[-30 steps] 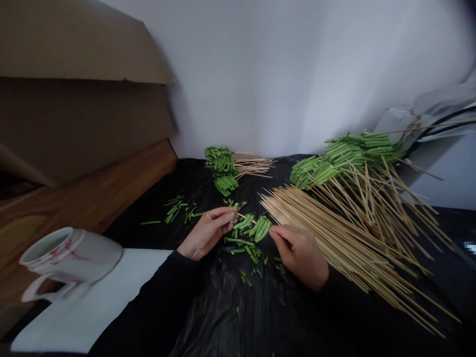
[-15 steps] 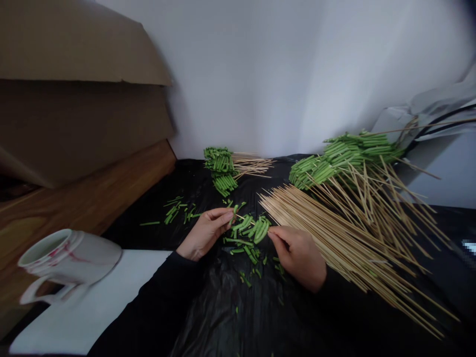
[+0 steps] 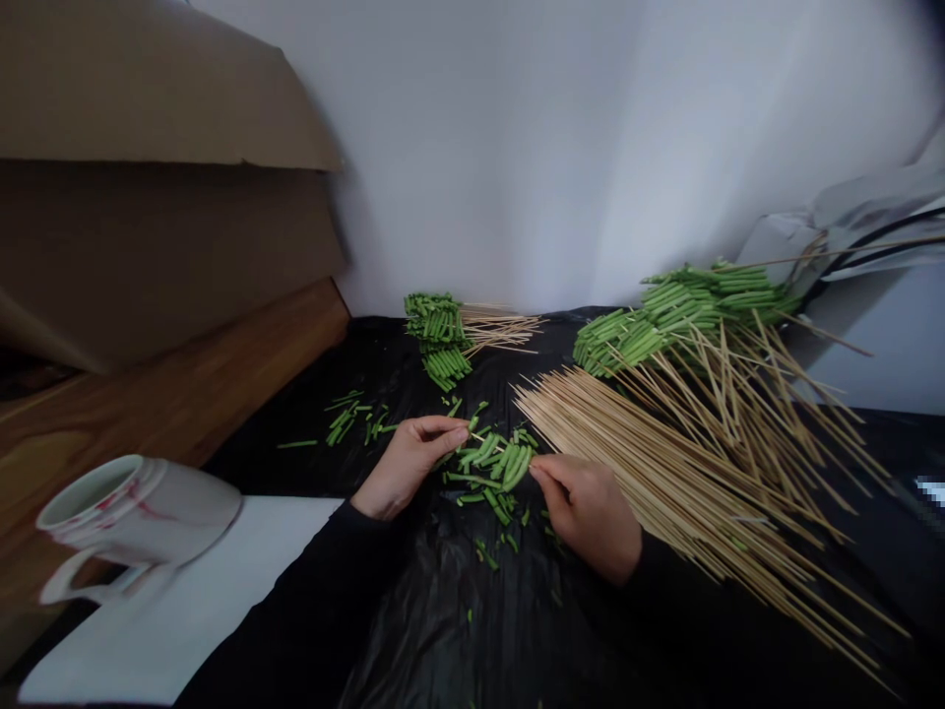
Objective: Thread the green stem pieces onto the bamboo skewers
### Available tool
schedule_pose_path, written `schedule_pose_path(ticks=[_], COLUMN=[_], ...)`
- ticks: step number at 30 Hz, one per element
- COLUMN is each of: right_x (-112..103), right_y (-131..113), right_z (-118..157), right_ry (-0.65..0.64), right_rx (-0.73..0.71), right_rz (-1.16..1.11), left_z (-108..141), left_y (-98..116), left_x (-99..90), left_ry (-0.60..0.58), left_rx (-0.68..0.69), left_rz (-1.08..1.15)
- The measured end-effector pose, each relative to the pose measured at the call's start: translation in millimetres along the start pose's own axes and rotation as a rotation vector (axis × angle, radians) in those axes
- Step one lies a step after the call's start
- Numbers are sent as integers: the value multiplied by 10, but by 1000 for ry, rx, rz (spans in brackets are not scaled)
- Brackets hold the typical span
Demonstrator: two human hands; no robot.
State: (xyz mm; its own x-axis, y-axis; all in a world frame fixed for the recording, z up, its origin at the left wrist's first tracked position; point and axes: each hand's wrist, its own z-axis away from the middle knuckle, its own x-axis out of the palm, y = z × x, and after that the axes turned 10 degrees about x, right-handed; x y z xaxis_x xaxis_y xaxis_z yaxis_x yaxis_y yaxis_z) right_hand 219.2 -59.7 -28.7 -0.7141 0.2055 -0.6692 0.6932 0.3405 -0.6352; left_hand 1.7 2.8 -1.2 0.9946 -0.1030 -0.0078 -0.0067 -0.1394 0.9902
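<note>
A bamboo skewer (image 3: 478,436) runs between my two hands, with several cut green bean pieces (image 3: 517,467) threaded side by side near its right part. My left hand (image 3: 410,463) pinches a short green bean piece (image 3: 473,424) at the skewer's left end; its fingertips partly cover that end. With thumb and forefinger, my right hand (image 3: 593,512) grips the skewer beside the threaded pieces; the rest of the skewer is hidden behind the hand. Loose bean pieces (image 3: 499,507) lie on the black plastic sheet (image 3: 443,611) beneath.
Bare skewers (image 3: 664,463) spread out right of my right hand. Bean-filled skewers form a small stack (image 3: 435,330) by the wall and a larger pile (image 3: 686,315) at right. A mug (image 3: 177,512) lies tilted on white paper (image 3: 243,561) at left, near a cardboard box (image 3: 169,226).
My left fingertips have shifted slightly right and down along the skewer, toward the threaded pieces. The right hand has moved slightly left and stays closed on the skewer.
</note>
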Motion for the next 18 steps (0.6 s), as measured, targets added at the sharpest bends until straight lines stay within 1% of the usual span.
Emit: schedule_pose_path(ticks=[3, 7, 14, 18], right_x=[-12, -27, -21, -9], right_y=[-16, -34, -45, -47], right_z=[-2, -6, 3, 14], right_ry=[17, 34, 37, 46], right_rx=[-13, -19, -22, -31], right_rz=[-14, -26, -23, -32], left_z=[2, 6, 7, 17], left_y=[3, 11, 15, 26], left_x=[-6, -18, -12, -1], left_ry=[-16, -61, -59, -75], left_rx=[12, -8, 39, 28], left_rz=[13, 61, -62, -73])
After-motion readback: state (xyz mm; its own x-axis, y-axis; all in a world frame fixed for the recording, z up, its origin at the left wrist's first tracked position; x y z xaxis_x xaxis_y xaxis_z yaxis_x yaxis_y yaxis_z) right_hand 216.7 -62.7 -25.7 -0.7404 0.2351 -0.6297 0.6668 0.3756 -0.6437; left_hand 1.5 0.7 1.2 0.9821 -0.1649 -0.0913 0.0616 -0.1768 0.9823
